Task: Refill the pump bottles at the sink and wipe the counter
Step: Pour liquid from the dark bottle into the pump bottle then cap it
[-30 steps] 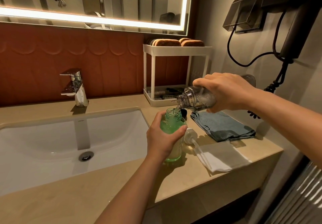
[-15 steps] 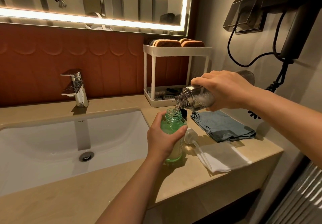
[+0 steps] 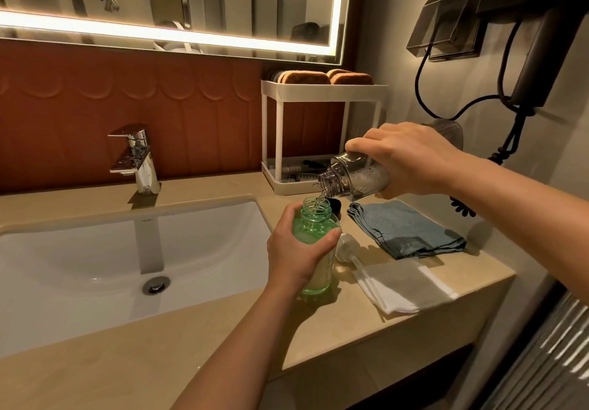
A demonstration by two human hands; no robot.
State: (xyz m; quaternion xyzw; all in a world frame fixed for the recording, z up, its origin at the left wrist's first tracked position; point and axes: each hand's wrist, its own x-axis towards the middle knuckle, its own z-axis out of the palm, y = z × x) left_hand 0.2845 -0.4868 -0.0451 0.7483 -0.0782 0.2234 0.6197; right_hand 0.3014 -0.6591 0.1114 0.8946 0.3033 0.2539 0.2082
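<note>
You are gripping the green bottle [image 3: 314, 221] with your left hand [image 3: 299, 251], fingers and thumb wrapping round its body below the open threaded neck. The bottle is standing upright, its base appearing to sit on the tabletop [image 3: 159, 355] just right of the sink [image 3: 95, 266]. Your right hand [image 3: 411, 161] is clasping a clear bottle [image 3: 353, 175] from above and tilting it almost level. Its mouth is pointing left and down, right over the green bottle's neck. A thin stream of clear liquid [image 3: 319, 200] is running from one mouth into the other, and bubbles are showing inside the clear bottle.

The pump head [image 3: 345, 245] is lying on the tabletop just beside the green bottle, on its right, with its dip tube stretching out over a folded white cloth [image 3: 414, 285]. A folded blue cloth [image 3: 404, 229] is lying behind the white one, nearer the wall. A small dark cap [image 3: 334, 207] is peeking out just behind the green bottle; you cannot tell from here what it belongs to.

At the back corner a white two-tier rack [image 3: 322, 90] is standing, carrying two brown sponges [image 3: 302, 78] on top and some dark items below that are too hidden to name. The chrome faucet [image 3: 137, 157] is sitting behind the sink, well apart from both hands. A black hair dryer [image 3: 535, 68] is hanging on the wall at your right, its cord looping down.
</note>
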